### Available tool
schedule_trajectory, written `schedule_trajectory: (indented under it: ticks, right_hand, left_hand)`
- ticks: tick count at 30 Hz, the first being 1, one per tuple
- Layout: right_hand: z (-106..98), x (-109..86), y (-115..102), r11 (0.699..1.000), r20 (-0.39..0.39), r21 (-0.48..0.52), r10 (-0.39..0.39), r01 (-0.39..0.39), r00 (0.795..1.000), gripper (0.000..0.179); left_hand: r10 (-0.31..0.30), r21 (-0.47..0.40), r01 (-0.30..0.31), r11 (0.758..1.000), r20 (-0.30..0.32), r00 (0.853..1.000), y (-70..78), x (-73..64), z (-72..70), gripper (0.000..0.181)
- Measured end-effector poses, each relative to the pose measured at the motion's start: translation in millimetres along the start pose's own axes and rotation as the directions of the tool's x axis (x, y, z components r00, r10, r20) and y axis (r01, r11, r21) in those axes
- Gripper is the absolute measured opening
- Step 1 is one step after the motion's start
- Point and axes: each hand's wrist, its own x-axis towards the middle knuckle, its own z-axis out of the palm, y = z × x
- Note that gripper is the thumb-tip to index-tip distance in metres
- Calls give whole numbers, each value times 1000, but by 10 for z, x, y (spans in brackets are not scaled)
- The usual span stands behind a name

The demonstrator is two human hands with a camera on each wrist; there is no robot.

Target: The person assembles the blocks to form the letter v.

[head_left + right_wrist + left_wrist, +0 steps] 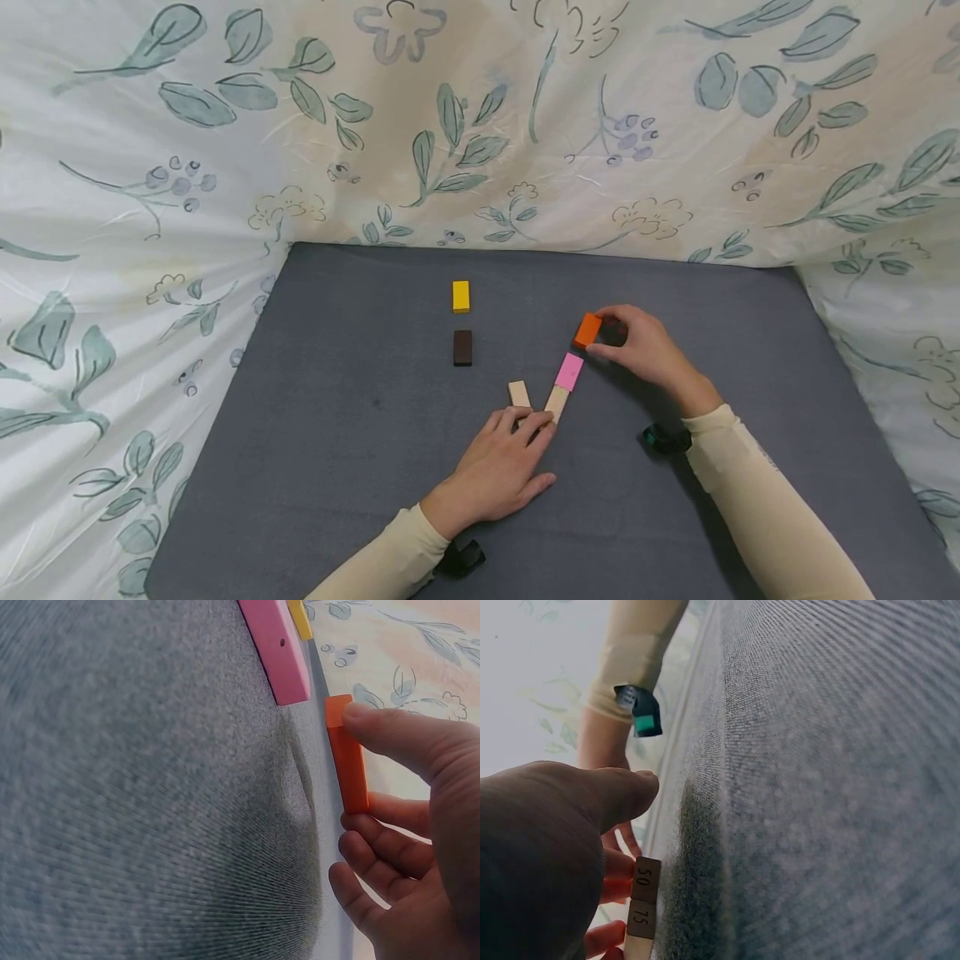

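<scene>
My right hand (641, 346) pinches an orange block (587, 331) by its two ends, thumb at the near end. In the right wrist view the orange block (349, 769) stands off the end of a pink block (277, 652). The pink block (569, 372) lies end to end with a plain wooden block (557, 402). My left hand (498, 471) lies palm down, its fingertips on the plain blocks and hiding part of them. A second plain wooden block (518, 393) slants the other way. In the left wrist view, numbered blocks (643, 896) lie beside the fingers.
A yellow block (461, 297) and a dark brown block (462, 347) lie farther left on the grey cloth (337, 417). Floral fabric (480, 125) hangs behind the table and at its sides. Each wrist carries a small dark camera.
</scene>
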Motion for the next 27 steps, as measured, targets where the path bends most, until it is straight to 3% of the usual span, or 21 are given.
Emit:
schedule_trajectory:
  ticks: [27]
  right_hand:
    - [76,-30,24,1000,-2,-7,-18,18,1000,63]
  left_hand:
    - [-8,4,8,1000,13,1000,4,-2,15,68]
